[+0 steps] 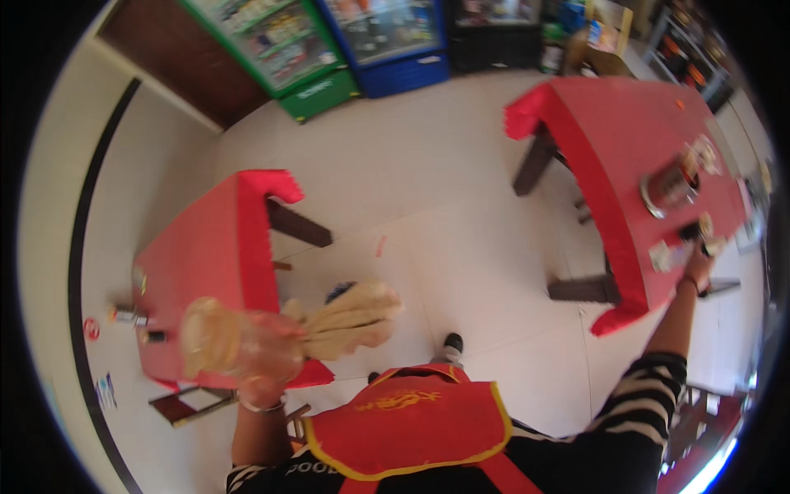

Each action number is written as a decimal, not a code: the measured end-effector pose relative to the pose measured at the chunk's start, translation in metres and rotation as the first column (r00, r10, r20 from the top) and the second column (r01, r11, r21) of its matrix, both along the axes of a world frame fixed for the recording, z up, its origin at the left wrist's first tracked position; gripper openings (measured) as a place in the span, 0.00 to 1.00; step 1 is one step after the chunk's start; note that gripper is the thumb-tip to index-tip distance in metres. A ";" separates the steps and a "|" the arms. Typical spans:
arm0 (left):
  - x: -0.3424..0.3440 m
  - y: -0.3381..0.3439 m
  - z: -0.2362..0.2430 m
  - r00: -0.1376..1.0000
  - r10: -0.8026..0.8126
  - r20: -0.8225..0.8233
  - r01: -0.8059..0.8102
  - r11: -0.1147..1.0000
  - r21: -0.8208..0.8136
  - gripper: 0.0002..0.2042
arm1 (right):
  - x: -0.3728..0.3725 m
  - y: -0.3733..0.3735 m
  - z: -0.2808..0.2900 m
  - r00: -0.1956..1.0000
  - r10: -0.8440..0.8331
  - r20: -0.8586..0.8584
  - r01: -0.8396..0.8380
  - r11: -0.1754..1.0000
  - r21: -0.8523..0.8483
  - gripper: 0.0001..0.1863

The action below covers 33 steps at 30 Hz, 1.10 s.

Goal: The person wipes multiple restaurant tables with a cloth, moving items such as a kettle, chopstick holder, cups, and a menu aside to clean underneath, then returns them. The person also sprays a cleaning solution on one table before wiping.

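My left hand [273,362] is closed round a clear, blurred jar [216,337] with a yellowish lid, tilted above the left table. A crumpled beige cloth [354,319] hangs out on the right side of that hand. Stretched far out, my right hand [701,267] is at the near edge of the right table. Its fingers are curled at a small pale-topped thing, too blurred to name. Right by the fingertips stands a small dark jar [690,232]. A small clear container [661,256] is beside the hand, and a brown canister [671,188] in a metal tray stands beyond.
Red-covered tables stand at left [193,263] and right [609,132]. Small bottles [130,314] sit on the left table, with a wooden chair [193,405] near it. A green fridge [317,95] and a blue fridge [403,76] line the back. Tiled floor [428,181] runs between.
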<state>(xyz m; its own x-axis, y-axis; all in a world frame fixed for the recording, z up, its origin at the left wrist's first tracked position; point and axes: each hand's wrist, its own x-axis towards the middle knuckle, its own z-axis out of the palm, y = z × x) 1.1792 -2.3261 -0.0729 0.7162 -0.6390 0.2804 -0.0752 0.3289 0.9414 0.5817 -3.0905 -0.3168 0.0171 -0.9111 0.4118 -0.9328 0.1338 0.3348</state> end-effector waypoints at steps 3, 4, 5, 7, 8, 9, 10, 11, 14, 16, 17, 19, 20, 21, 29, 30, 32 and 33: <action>-0.002 0.010 0.000 0.999 -0.049 -0.012 0.049 0.998 0.036 0.41 | -0.044 -0.012 -0.004 0.982 0.064 0.177 -0.102 0.971 0.216 0.31; -0.002 0.016 0.002 0.996 -0.065 -0.060 0.069 0.996 0.062 0.40 | -0.050 -0.005 -0.001 0.997 0.027 -0.072 -0.011 0.978 0.209 0.28; -0.003 0.023 0.005 0.993 -0.060 -0.106 0.070 0.993 0.091 0.40 | -0.043 0.008 0.006 0.975 -0.015 -0.224 0.050 0.987 0.152 0.26; -0.007 0.034 0.007 0.980 -0.061 -0.189 0.083 0.991 0.109 0.40 | -0.011 0.057 0.008 0.769 0.104 0.630 0.040 0.977 -0.210 0.29; -0.009 0.041 0.008 0.970 -0.065 -0.235 0.093 0.989 0.112 0.39 | 0.029 0.095 -0.003 0.780 0.387 0.491 -0.115 0.861 -0.495 0.33; -0.012 0.049 0.009 0.955 -0.074 -0.286 0.108 0.988 0.106 0.38 | 0.071 0.133 -0.003 0.587 0.314 0.746 -0.259 0.946 -0.194 0.29; -0.016 0.057 0.008 0.943 -0.081 -0.321 0.124 0.985 0.116 0.37 | 0.133 0.193 -0.031 0.305 0.210 0.929 -0.596 0.803 0.015 0.24; -0.019 0.065 0.005 0.935 -0.070 -0.347 0.103 0.992 0.079 0.36 | 0.191 0.251 -0.043 0.081 -0.102 0.991 -0.802 0.585 0.126 0.21; -0.021 0.097 -0.004 0.933 -0.037 -0.357 0.063 0.996 0.062 0.36 | 0.369 0.461 -0.068 0.392 -0.662 0.639 -0.917 -0.226 0.328 0.23; -0.029 0.127 -0.010 0.928 -0.008 -0.374 0.047 0.994 0.094 0.37 | 0.451 0.576 -0.039 0.611 -0.734 0.296 -0.791 -0.557 0.253 0.27; -0.034 0.142 -0.011 0.928 0.020 -0.371 0.012 0.997 0.082 0.38 | 0.481 0.621 -0.015 0.690 -0.722 0.045 -0.724 -0.689 0.038 0.29; -0.041 0.179 -0.010 0.921 0.035 -0.388 -0.027 0.999 0.028 0.40 | 0.531 0.699 0.037 0.548 -0.836 -0.024 -0.835 -0.545 -0.077 0.30; -0.043 0.202 -0.009 0.916 0.049 -0.399 -0.040 0.999 0.031 0.42 | 0.545 0.725 0.061 0.511 -0.860 0.004 -0.851 -0.507 -0.136 0.24; -0.044 0.227 -0.007 0.924 0.089 -0.371 -0.062 0.995 0.084 0.42 | 0.561 0.747 0.080 0.443 -0.834 0.330 -0.860 -0.499 -0.106 0.23; -0.035 0.443 -0.043 0.892 0.216 -0.398 -0.187 0.976 0.110 0.40 | 0.631 0.837 0.161 -0.056 0.352 0.934 -0.964 -0.262 0.041 0.16; -0.031 0.459 -0.050 0.874 0.266 -0.406 -0.236 0.964 0.125 0.39 | 0.636 0.853 0.176 0.019 0.235 0.972 -0.979 -0.193 0.066 0.16; -0.023 0.488 -0.060 0.835 0.358 -0.418 -0.329 0.933 0.144 0.38 | 0.645 0.887 0.207 0.115 -0.052 0.992 -0.991 -0.080 0.111 0.17; -0.015 0.502 -0.063 0.847 0.329 -0.418 -0.306 0.944 0.124 0.36 | 0.651 0.906 0.221 -0.002 -0.211 0.978 -0.995 -0.098 -0.024 0.17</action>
<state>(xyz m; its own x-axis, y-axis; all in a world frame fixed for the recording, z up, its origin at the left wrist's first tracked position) 1.1642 -1.8239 -0.1364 0.9239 -0.3614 -0.1258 0.2454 0.3072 0.9195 1.2331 -2.1848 -0.0957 0.9481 -0.3144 -0.0480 -0.0970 -0.1421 -0.9851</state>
